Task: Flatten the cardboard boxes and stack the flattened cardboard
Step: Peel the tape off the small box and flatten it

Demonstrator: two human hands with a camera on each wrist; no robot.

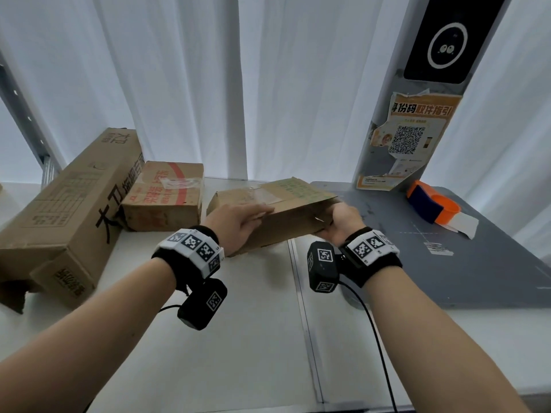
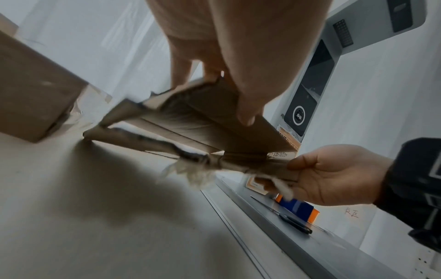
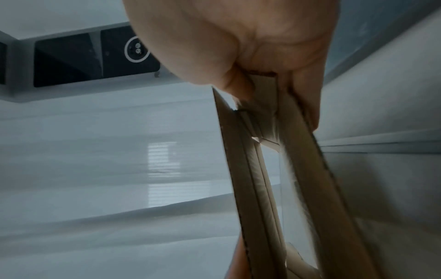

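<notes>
A small brown cardboard box (image 1: 286, 217), partly collapsed and tilted, hangs just above the white table (image 1: 238, 338). My left hand (image 1: 238, 222) holds its left part, fingers laid over the top and thumb on the near face. My right hand (image 1: 343, 219) pinches the flaps at its right end. In the left wrist view the box (image 2: 210, 120) shows torn tape at its open underside, with the left thumb (image 2: 243, 90) on its side and the right hand (image 2: 334, 173) gripping the end. The right wrist view shows the right hand (image 3: 238, 47) pinching the squeezed cardboard walls (image 3: 305, 179).
A long brown box (image 1: 68, 210) lies at the left, with a red-printed taped box (image 1: 164, 198) beside it. A grey platform (image 1: 447, 269) at the right carries an orange and blue tape dispenser (image 1: 432, 204) and scissors (image 2: 296, 222). A kiosk post with a poster (image 1: 408, 138) stands behind.
</notes>
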